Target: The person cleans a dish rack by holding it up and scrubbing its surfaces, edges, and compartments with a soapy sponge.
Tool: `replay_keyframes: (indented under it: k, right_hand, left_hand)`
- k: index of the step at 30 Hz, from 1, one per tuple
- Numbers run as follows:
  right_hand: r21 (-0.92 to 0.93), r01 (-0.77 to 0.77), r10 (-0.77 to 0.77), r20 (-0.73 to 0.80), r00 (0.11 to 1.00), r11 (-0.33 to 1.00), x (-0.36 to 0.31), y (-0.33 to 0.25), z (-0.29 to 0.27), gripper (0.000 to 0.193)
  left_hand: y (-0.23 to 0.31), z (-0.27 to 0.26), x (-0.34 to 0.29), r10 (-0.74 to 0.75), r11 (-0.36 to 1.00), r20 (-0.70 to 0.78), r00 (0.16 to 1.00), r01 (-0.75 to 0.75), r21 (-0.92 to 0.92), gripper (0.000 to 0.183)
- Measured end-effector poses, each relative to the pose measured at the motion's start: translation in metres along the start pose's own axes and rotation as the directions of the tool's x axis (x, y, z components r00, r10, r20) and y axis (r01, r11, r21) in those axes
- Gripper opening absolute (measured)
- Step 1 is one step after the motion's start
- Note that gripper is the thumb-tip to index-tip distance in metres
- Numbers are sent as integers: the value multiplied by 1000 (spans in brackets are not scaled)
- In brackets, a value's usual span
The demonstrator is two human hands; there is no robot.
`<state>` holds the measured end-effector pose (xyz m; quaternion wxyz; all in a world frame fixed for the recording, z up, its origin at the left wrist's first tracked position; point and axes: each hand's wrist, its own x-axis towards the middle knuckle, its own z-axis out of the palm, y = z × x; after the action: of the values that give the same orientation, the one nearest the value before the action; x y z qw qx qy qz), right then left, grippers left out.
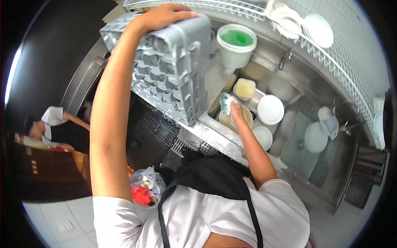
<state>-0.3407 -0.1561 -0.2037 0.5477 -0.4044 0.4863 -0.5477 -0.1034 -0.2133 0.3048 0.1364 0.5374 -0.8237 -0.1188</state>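
A big grey plastic crate (192, 53) with rows of wavy cut-outs stands tilted on its edge at the sink's left end. My left hand (165, 17) grips its top edge, arm stretched far up. Over the left basin, my right hand (235, 109) is closed on a sponge (225, 102) covered in suds. Just below that hand sits a round bowl (248, 118), partly hidden by my forearm. Beside it in the basin are a square tub (245, 89) with yellowish contents, a white round dish (270, 109) and another white dish (262, 138).
A white bucket (236, 49) of green liquid stands behind the basin. Plates soak in the water-filled right basin (304, 153). Above runs a white wire rack (331, 62) with dishes; a tap (285, 58) juts out below. Another person (53, 128) works at far left; a rubbish bag (147, 186) lies below.
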Motion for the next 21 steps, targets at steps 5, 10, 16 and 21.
replay_keyframes:
  k: [5,10,16,21]
  right_hand:
    - [167,5,-1,-23,1000,986,78,-127,7,45]
    - [441,53,-109,103,989,896,103,-256,-3,45]
    - [479,140,-307,292,906,867,67,-248,53,44]
    - [437,170,-225,77,971,883,76,-212,57,41]
  left_hand:
    - [-36,-2,-13,-1,1000,-55,999,1,-8,76]
    - [-22,9,2,53,999,-359,932,-48,25,68]
    - [-47,-11,-35,75,991,-459,885,-117,-65,58]
    - [-146,-17,-71,88,922,-913,399,-379,-77,34]
